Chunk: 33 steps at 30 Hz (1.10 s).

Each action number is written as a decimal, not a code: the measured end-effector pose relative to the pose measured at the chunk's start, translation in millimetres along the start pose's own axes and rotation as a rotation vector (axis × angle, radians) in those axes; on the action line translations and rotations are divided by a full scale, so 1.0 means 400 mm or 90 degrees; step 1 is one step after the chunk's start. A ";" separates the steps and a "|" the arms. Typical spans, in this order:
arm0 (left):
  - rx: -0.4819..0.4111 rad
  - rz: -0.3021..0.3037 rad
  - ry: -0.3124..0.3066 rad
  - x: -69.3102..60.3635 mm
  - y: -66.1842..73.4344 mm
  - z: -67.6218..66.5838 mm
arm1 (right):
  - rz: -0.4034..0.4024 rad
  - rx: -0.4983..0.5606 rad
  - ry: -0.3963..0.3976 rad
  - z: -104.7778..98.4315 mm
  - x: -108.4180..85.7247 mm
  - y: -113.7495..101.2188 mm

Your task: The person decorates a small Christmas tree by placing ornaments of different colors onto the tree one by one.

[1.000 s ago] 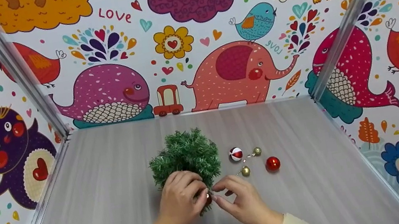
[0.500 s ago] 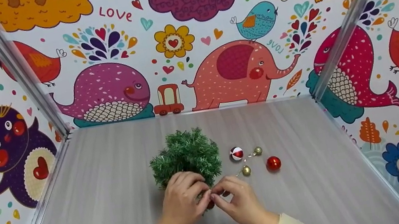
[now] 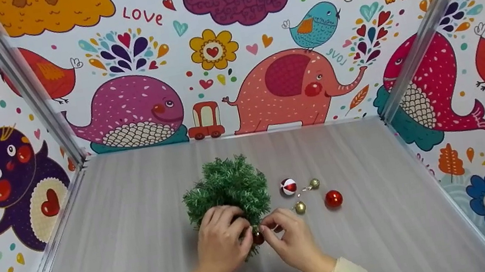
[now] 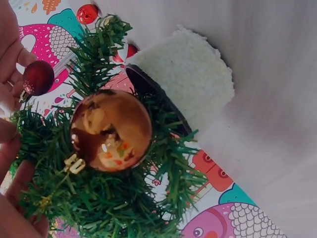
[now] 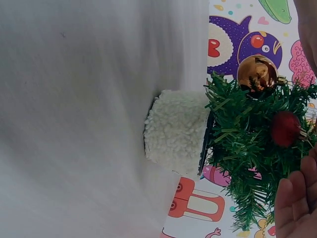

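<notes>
A small artificial Christmas tree [image 3: 231,185] stands in front of me, its white fuzzy pot [image 5: 177,131] on the table. My left hand [image 3: 222,241] grips a front branch, seen from its fingers [image 4: 20,186] in the left wrist view. A red bauble [image 4: 38,78] hangs by the branch between the hands. My right hand [image 3: 294,236] pinches near its gold cap with thumb and forefinger; the exact contact is partly hidden. Lower on the tree is a shiny copper-coloured bauble [image 4: 111,131] with a gold cap.
Right of the tree lie a red-and-white bauble [image 3: 288,186], a shiny red bauble [image 3: 333,199] and two small gold bells [image 3: 300,207] joined by a string. Patterned panels and metal posts [image 3: 425,39] border the grey table [image 3: 134,200].
My right fingertips came leftward to meet the left thumb, then drew slightly apart. The red bauble's top now shows between the hands. The left hand stays at the branch.
</notes>
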<state>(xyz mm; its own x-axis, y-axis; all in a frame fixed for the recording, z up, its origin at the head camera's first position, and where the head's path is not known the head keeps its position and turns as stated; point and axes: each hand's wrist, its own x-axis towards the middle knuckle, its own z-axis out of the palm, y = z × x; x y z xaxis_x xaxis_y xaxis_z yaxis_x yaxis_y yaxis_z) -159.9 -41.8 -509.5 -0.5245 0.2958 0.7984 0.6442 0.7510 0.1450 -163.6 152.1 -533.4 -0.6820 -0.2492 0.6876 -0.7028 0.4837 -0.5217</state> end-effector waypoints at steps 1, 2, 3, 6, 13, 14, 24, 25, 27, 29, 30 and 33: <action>-0.002 -0.002 0.002 0.001 0.001 0.002 | 0.007 -0.002 0.001 0.000 0.000 0.001; -0.002 -0.003 0.004 0.002 0.002 0.003 | 0.011 -0.003 0.005 0.000 0.000 0.002; -0.003 -0.004 0.007 0.003 0.003 0.004 | 0.014 -0.002 0.007 -0.001 0.000 0.003; -0.003 -0.004 0.017 0.006 0.003 0.007 | 0.018 0.000 0.019 0.002 0.003 0.006; 0.003 -0.017 0.040 0.007 0.005 0.014 | 0.013 -0.009 0.021 0.007 0.006 0.012; 0.005 -0.017 0.045 0.006 0.005 0.015 | 0.013 -0.007 0.019 0.008 0.006 0.012; 0.017 -0.017 0.048 0.002 0.001 0.013 | -0.001 0.004 0.008 0.011 0.001 0.023; 0.021 -0.016 0.042 0.000 0.001 0.012 | -0.002 0.000 0.004 0.011 0.000 0.023; 0.027 -0.014 0.030 -0.002 0.001 0.011 | 0.004 -0.008 -0.011 0.012 -0.004 0.025; 0.031 -0.012 0.019 -0.005 0.001 0.011 | 0.016 -0.007 -0.027 0.014 -0.007 0.026; 0.033 -0.014 0.010 -0.005 0.001 0.010 | 0.022 -0.004 -0.035 0.014 -0.008 0.026; 0.033 -0.011 -0.002 -0.006 0.002 0.009 | 0.039 -0.002 -0.055 0.016 -0.009 0.026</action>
<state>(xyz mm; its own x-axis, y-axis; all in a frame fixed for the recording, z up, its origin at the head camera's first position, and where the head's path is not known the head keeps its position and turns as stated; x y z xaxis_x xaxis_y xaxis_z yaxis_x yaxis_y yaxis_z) -160.3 -39.8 -513.4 -0.5376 0.2841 0.7939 0.6052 0.7856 0.1287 -169.6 152.7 -544.7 -0.7385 -0.2905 0.6085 -0.6589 0.5028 -0.5595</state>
